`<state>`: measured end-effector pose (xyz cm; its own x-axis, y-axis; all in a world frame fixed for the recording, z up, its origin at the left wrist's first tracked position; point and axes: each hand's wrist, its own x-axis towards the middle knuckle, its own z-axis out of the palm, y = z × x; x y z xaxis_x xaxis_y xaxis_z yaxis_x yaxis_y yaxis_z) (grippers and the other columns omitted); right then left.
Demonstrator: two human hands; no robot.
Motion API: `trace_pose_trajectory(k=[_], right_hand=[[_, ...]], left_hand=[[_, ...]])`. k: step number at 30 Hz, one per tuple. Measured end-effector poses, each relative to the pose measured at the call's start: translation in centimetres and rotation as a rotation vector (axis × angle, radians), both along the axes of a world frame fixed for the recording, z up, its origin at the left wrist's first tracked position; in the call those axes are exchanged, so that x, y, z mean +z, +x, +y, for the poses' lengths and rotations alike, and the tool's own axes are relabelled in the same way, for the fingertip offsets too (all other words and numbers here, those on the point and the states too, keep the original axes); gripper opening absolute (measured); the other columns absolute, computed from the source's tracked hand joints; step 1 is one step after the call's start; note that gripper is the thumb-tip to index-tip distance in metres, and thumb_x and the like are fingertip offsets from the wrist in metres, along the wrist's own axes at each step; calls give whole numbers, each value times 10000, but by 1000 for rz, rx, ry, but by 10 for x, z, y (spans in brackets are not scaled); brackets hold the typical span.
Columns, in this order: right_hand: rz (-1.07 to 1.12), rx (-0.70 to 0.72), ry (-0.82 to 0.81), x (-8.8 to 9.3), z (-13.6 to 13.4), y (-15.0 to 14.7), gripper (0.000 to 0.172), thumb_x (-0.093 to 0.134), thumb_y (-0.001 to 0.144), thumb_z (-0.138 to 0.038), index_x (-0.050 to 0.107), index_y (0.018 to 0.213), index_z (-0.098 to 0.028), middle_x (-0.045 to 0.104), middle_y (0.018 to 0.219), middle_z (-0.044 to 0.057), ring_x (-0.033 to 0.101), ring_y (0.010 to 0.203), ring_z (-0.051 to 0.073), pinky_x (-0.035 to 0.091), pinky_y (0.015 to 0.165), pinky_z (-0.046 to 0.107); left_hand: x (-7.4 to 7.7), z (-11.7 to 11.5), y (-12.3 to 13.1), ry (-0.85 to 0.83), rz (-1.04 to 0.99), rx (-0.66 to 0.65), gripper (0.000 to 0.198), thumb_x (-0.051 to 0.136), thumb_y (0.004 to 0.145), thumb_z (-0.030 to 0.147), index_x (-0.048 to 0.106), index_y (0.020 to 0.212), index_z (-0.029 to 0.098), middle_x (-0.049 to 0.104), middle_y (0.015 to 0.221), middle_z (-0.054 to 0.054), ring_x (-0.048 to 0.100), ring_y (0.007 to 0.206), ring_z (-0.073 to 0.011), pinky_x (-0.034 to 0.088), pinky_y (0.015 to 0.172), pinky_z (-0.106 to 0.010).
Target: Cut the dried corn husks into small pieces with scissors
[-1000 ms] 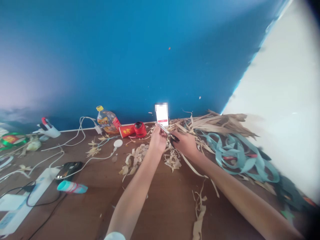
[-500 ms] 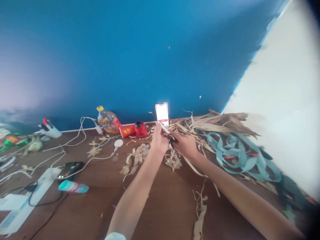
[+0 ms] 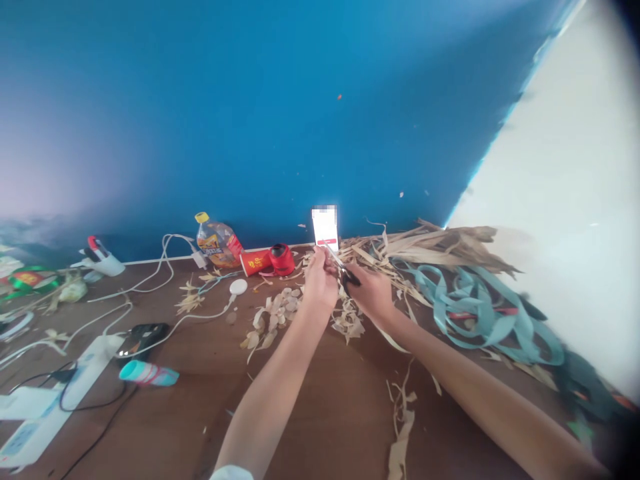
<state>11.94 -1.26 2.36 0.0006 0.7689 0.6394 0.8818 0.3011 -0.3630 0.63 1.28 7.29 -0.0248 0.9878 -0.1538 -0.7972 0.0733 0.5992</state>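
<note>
My right hand (image 3: 374, 292) is wrapped round the black handles of a pair of scissors (image 3: 351, 277). The metal blades point up and left, past the fingertips of my left hand (image 3: 320, 279). Those left fingers are pinched together; whatever they hold is hidden behind the hand and too small to make out. Under and beside my hands lie small rounded pale pieces (image 3: 283, 308) on the left and curled husk scraps (image 3: 349, 321) in the middle. Just beyond the hands, a phone with a lit screen (image 3: 325, 228) leans upright on the blue wall.
Dried husks (image 3: 450, 245) and a tangle of teal ribbon (image 3: 480, 313) lie to the right. Leftward are a drink bottle (image 3: 217, 245), a red cup (image 3: 255, 262), a red ribbon roll (image 3: 282, 260), a white charging disc (image 3: 239, 287) with cable, a teal roll (image 3: 150, 375) and a power strip (image 3: 57, 400).
The scissors have turned slightly and their blades show more openly beside the left fingertips. Both hands stay in nearly the same place; the whole view has shifted a touch.
</note>
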Motion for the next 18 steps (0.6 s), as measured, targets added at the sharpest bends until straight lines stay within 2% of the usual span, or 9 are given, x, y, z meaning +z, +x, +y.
trace_pose_trajectory(k=[2,10,18], right_hand=[[20,-23,3,2,1,0,321,525,727,-191,721,975,-241,721,713,26,609,615,148,283,538,230],[1,44,-65,2,1,-2,287,548,714,-218,726,936,-257,716,676,14,613,595,156,298,535,226],[-1,18,-82,0,3,-1,290,542,714,-232,714,947,-250,712,679,18,612,594,163,302,536,228]], left_hand=[[2,-1,0,-30,23,22,236,694,786,343,571,751,146,467,627,34,382,504,-33,306,481,-190],[2,1,-2,-98,174,160,270,710,768,329,524,691,148,434,571,54,383,471,-28,293,471,-180],[-2,1,-3,-41,193,126,317,743,723,361,513,671,149,398,558,60,345,458,-25,289,453,-180]])
